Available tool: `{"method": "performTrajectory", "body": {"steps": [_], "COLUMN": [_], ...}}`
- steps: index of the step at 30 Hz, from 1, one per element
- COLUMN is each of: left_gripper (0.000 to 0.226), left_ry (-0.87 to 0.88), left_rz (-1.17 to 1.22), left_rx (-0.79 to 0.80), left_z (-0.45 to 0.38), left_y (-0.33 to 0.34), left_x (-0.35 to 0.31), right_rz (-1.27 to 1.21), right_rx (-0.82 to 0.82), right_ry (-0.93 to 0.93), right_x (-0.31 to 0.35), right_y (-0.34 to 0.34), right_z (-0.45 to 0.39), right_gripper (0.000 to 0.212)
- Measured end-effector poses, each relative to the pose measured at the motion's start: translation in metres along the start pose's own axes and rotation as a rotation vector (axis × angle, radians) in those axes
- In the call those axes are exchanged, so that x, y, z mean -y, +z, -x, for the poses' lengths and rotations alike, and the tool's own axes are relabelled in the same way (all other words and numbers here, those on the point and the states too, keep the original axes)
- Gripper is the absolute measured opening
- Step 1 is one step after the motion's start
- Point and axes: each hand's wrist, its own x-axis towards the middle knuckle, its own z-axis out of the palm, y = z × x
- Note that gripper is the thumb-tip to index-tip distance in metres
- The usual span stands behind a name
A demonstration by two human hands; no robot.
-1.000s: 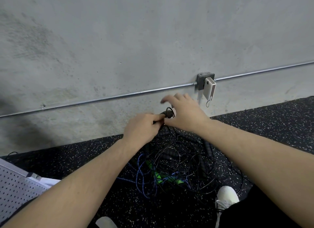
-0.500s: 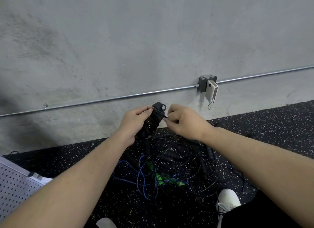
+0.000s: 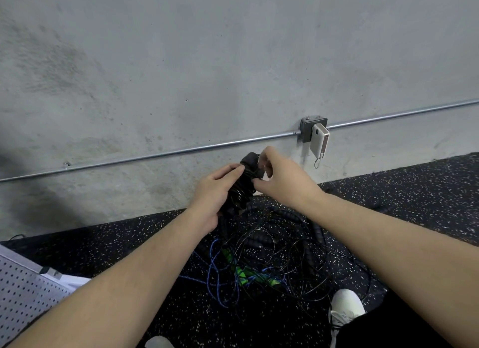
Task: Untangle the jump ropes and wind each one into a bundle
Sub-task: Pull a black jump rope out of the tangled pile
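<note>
At the centre of the view the left hand (image 3: 215, 197) curls round a black bundle (image 3: 242, 189) of thin cord wound over dark foam-like jump-rope handles, thumb laid across its top. The right hand (image 3: 281, 177), at 3 o'clock of the bundle and touching it, pinches a strand of the thin black cord at the bundle's upper end between thumb and curled fingers. The bundle is held up in front of the grey concrete wall (image 3: 207, 62), just above the floor line.

Below the hands, toward 6 o'clock, the rest of the jump ropes lie in a loose tangle (image 3: 269, 259) on the black rubber floor (image 3: 414, 192), which is speckled white: glossy thin black cords in wide loops, a blue braided rope (image 3: 215, 277), a black beaded rope (image 3: 317, 231) of short cylindrical segments, and bright green handles (image 3: 242, 273) with dark bands.

A galvanised metal conduit (image 3: 181, 151) runs across the wall into a grey junction box (image 3: 307, 129), at 2 o'clock of the hands; a smooth white power bank (image 3: 320, 140) sits against it. A white perforated panel (image 3: 23, 293) lies at 8 o'clock, and a white shoe (image 3: 347, 306) at 5 o'clock.
</note>
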Motion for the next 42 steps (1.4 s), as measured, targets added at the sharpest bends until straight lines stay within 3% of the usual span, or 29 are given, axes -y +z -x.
{"method": "performTrajectory", "body": {"steps": [7,11,14,17,19,23,26,29,34,37,42], "left_gripper": [0.020,0.021,0.033,0.039,0.041,0.043,0.041,0.032,0.041,0.050,0.034], "left_ry": [-0.114,-0.104,-0.116,-0.098,-0.090,-0.083,-0.063,-0.023,-0.045,-0.035,-0.014], "left_rz": [0.177,0.248,0.332,0.349,0.351,0.367,0.441,0.446,0.449,0.453,0.451], "left_rx": [0.085,0.057,0.015,0.013,0.025,0.015,-0.031,-0.032,0.021,0.042,0.194], "left_z": [-0.007,-0.013,-0.017,-0.019,-0.019,-0.021,-0.023,-0.023,-0.017,-0.019,-0.010], "left_y": [-0.006,-0.013,-0.014,-0.016,-0.017,-0.022,-0.031,-0.038,-0.034,-0.036,-0.025], "left_x": [-0.002,-0.005,-0.002,-0.002,-0.004,-0.007,-0.013,-0.020,-0.021,-0.021,-0.014], "right_rz": [-0.041,-0.164,-0.103,-0.029,0.150,0.399,0.408,0.229,-0.315,-0.586,-0.572], "right_rx": [-0.038,-0.009,0.040,0.049,0.051,0.061,-0.193,-0.354,-0.030,0.004,0.307], "right_ry": [-0.142,-0.112,-0.141,-0.166,-0.180,-0.513,-0.684,-0.508,-0.059,0.149,0.421], "right_x": [-0.004,-0.005,-0.003,0.003,0.002,-0.010,-0.007,-0.001,-0.012,-0.010,-0.022], "right_y": [-0.007,-0.002,-0.005,-0.012,-0.016,-0.020,-0.023,-0.023,-0.020,-0.027,-0.033], "right_z": [0.005,0.003,0.005,0.005,0.001,0.002,0.004,0.005,0.007,0.002,0.006], "right_gripper": [0.014,0.005,0.006,0.020,0.021,0.026,0.041,0.045,0.034,0.034,0.025]}}
